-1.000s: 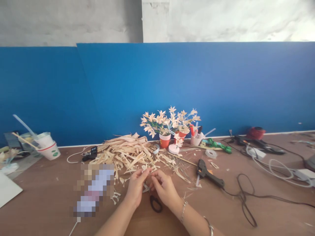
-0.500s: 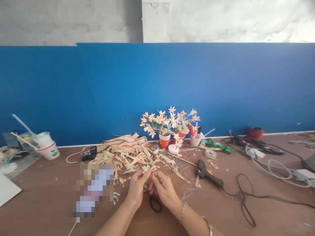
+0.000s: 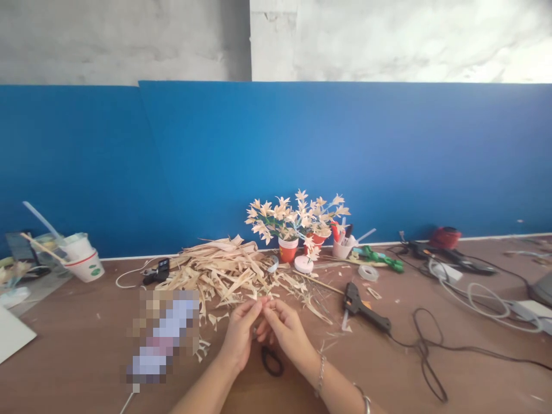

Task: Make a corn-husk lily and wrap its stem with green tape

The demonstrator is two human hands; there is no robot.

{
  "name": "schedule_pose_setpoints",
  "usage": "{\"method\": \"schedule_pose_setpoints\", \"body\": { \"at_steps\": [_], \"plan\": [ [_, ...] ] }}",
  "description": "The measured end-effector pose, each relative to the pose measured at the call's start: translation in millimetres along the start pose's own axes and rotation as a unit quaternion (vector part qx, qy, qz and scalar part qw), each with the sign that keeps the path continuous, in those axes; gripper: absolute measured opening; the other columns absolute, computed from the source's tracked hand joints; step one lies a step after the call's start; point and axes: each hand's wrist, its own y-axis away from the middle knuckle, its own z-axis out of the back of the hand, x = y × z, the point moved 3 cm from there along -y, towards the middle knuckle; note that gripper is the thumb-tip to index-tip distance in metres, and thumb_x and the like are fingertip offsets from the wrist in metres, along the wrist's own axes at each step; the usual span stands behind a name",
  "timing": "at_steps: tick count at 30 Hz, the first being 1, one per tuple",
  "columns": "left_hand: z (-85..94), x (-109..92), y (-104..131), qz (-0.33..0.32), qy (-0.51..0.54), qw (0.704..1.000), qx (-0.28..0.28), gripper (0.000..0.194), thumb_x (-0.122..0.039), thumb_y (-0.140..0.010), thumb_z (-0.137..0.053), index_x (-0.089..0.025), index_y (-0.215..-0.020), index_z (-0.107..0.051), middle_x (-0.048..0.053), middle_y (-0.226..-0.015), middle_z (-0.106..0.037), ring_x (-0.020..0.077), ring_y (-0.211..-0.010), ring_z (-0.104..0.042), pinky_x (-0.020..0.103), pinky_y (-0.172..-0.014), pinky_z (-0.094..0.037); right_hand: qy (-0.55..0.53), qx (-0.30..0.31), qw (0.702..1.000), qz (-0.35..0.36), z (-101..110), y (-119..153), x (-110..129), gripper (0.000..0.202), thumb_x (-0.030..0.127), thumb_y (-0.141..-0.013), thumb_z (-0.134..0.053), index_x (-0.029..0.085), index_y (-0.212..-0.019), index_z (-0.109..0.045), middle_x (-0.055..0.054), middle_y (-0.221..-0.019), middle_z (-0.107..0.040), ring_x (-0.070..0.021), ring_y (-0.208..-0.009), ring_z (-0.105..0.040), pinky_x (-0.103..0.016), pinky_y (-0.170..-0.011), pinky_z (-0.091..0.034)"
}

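My left hand [image 3: 242,329] and my right hand [image 3: 282,325] meet at the fingertips, in front of a heap of pale dried strips [image 3: 224,267]. Both hands are closed in a pinch; what lies between the fingertips is too small to make out. Under my right hand, a black scissor handle [image 3: 272,362] shows on the brown table [image 3: 336,368]. Beyond the heap, pale star-shaped flowers [image 3: 280,213] stand in a red and white cup [image 3: 288,250], with a second potted bunch beside it.
A black glue gun [image 3: 366,307] with its cable lies to the right. Near it are a clear tape roll [image 3: 368,272] and white cords [image 3: 487,302]. At the left stand a white cup [image 3: 86,267] and a pixelated object [image 3: 161,339]. A blue partition [image 3: 207,155] rises behind.
My fingertips have drawn slightly closer together, and the pale bit seen above them before no longer shows clearly. The view has shifted slightly.
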Motion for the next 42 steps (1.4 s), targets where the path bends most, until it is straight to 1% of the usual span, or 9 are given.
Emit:
{"method": "schedule_pose_setpoints", "body": {
  "at_steps": [4, 9, 13, 24, 30, 32, 34, 38, 42],
  "plan": [
    [2.9, 0, -2, -0.005, 0.01, 1.0, 0.002, 0.027, -0.032, -0.06, -0.074, -0.012, -0.078, -0.07, 0.01, -0.09, -0.068, 0.0187, -0.072, -0.061, 0.024, -0.053, -0.046, 0.011, -0.025, 0.999, -0.018, 1, 1, -1, 0.039, 0.055, -0.075, -0.054, 0.016, -0.077, -0.049, 0.001, -0.055, -0.06, -0.0101, -0.045, -0.057, -0.015, -0.037, -0.033],
    [2.8, 2, -2, 0.012, 0.046, 0.999, 0.026, 0.026, -0.034, -0.065, -0.07, -0.017, -0.085, -0.067, 0.005, -0.088, -0.066, 0.0133, -0.061, -0.058, 0.022, -0.045, -0.043, -0.008, -0.029, 0.999, -0.017, -1, 2, 1, 0.04, 0.057, -0.074, -0.053, 0.017, -0.075, -0.046, 0.002, -0.054, -0.059, -0.0101, -0.043, -0.056, -0.016, -0.038, -0.035],
    [3.7, 2, -3, 0.011, 0.047, 0.999, 0.005, 0.021, -0.032, -0.063, -0.072, -0.016, -0.076, -0.066, 0.004, -0.085, -0.066, 0.0135, -0.067, -0.059, 0.022, -0.051, -0.045, -0.008, -0.024, 0.999, -0.021, -2, 2, -2, 0.04, 0.057, -0.074, -0.053, 0.017, -0.077, -0.045, 0.002, -0.054, -0.059, -0.0094, -0.043, -0.055, -0.015, -0.038, -0.033],
    [-4.5, 7, 3, 0.036, 0.052, 0.998, 0.008, 0.028, -0.035, -0.061, -0.074, -0.014, -0.075, -0.062, 0.0, -0.067, -0.061, 0.008, -0.046, -0.052, 0.017, -0.036, -0.033, -0.02, -0.036, 0.999, 0.028, -8, 4, -7, 0.036, 0.054, -0.078, -0.051, 0.018, -0.077, -0.043, 0.003, -0.052, -0.057, -0.0094, -0.044, -0.054, -0.016, -0.039, -0.033],
    [-7.0, 9, 2, 0.034, 0.047, 0.998, 0.028, 0.026, -0.036, -0.062, -0.073, -0.014, -0.074, -0.062, -0.004, -0.055, -0.056, 0.0045, -0.039, -0.043, 0.015, -0.035, -0.029, -0.009, -0.048, 0.998, 0.045, -8, 6, -4, 0.033, 0.051, -0.08, -0.049, 0.018, -0.079, -0.046, 0.004, -0.052, -0.054, -0.0096, -0.046, -0.054, -0.016, -0.039, -0.034],
    [-7.2, 10, 2, 0.031, 0.05, 0.998, 0.031, 0.025, -0.035, -0.062, -0.073, -0.015, -0.072, -0.062, -0.003, -0.058, -0.058, 0.004, -0.04, -0.043, 0.015, -0.036, -0.029, -0.002, -0.052, 0.997, 0.048, -7, 6, -5, 0.032, 0.05, -0.081, -0.049, 0.018, -0.08, -0.047, 0.004, -0.054, -0.054, -0.0089, -0.046, -0.053, -0.016, -0.039, -0.034],
    [-7.4, 12, 2, 0.03, 0.048, 0.998, 0.029, 0.024, -0.034, -0.062, -0.073, -0.015, -0.072, -0.063, -0.001, -0.063, -0.061, 0.0053, -0.044, -0.047, 0.016, -0.041, -0.033, 0.004, -0.056, 0.997, 0.052, -6, 5, -6, 0.031, 0.049, -0.081, -0.049, 0.018, -0.08, -0.048, 0.004, -0.056, -0.053, -0.0079, -0.045, -0.05, -0.016, -0.039, -0.034],
    [-7.2, 12, 3, 0.037, 0.042, 0.998, 0.024, 0.023, -0.033, -0.061, -0.074, -0.016, -0.072, -0.063, 0.001, -0.068, -0.065, 0.0121, -0.059, -0.059, 0.021, -0.055, -0.043, 0.008, -0.061, 0.996, 0.061, -5, 5, -5, 0.03, 0.048, -0.081, -0.049, 0.019, -0.08, -0.048, 0.005, -0.058, -0.05, -0.0063, -0.044, -0.045, -0.016, -0.039, -0.034],
    [-3.3, 7, 1, 0.034, 0.035, 0.999, 0.015, 0.024, -0.034, -0.064, -0.072, -0.016, -0.077, -0.064, 0.004, -0.079, -0.066, 0.0138, -0.065, -0.06, 0.023, -0.056, -0.044, 0.027, -0.057, 0.997, 0.04, -4, 5, 0, 0.03, 0.048, -0.08, -0.052, 0.018, -0.081, -0.051, 0.002, -0.061, -0.055, -0.0087, -0.048, -0.051, -0.017, -0.042, -0.038]
  ]
}}
